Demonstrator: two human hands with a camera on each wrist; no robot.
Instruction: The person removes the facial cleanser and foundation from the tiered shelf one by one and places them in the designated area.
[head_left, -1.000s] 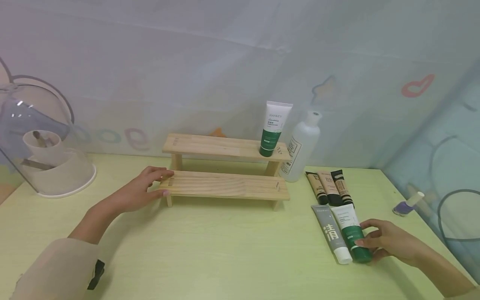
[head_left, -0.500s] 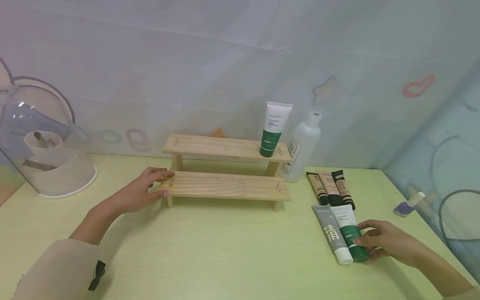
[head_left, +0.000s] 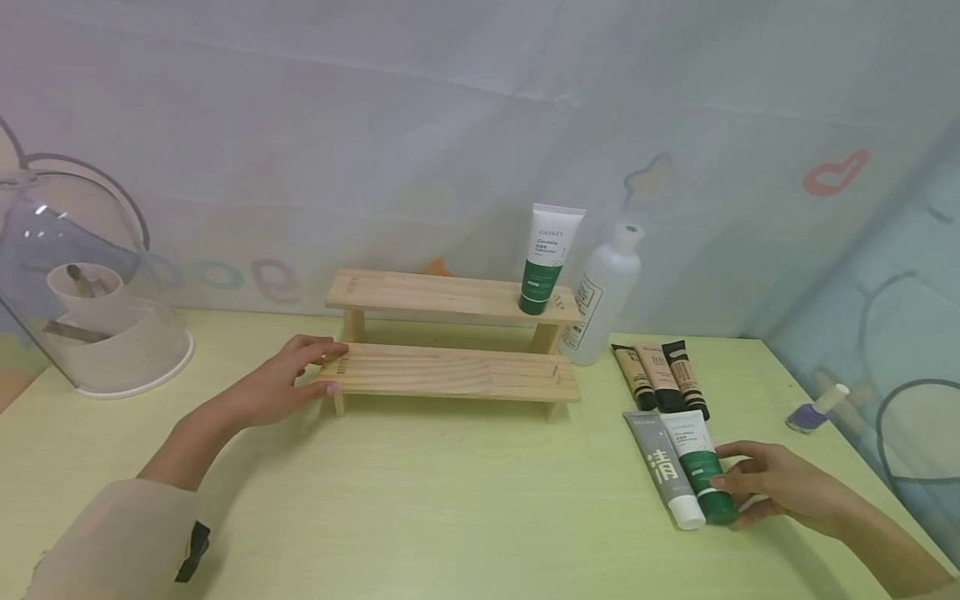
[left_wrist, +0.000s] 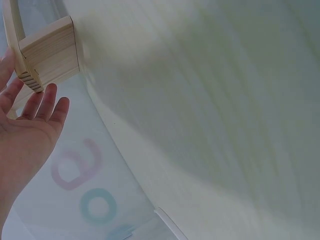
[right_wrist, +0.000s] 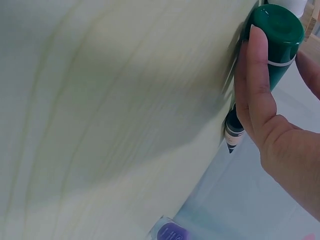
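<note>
My left hand [head_left: 281, 379] holds the left end of the lower step of a two-tier wooden display stand [head_left: 450, 371], its thumb at the front corner and fingers at the back. In the left wrist view the stand's end [left_wrist: 52, 45] shows beside the fingers. At the right, my right hand [head_left: 780, 483] grips the capped end of a white and green squeeze tube [head_left: 699, 458], thumb on top and fingers along its side. The tube lies against a grey tube [head_left: 663, 467] with a white cap. Its dark green cap [right_wrist: 277, 30] is close in the right wrist view.
Another white and green tube [head_left: 546, 258] stands on the upper step. Behind the stand is a white bottle [head_left: 603, 292]. Three small tubes [head_left: 660, 375] lie beyond the gripped tube. Purple nail polish [head_left: 813, 412] stands near the right edge, a clear domed organizer [head_left: 112, 333] at the left.
The right hand and the white and green tube it grips have shifted slightly left, closer against the grey tube. The left hand and the stand stay where they were.
</note>
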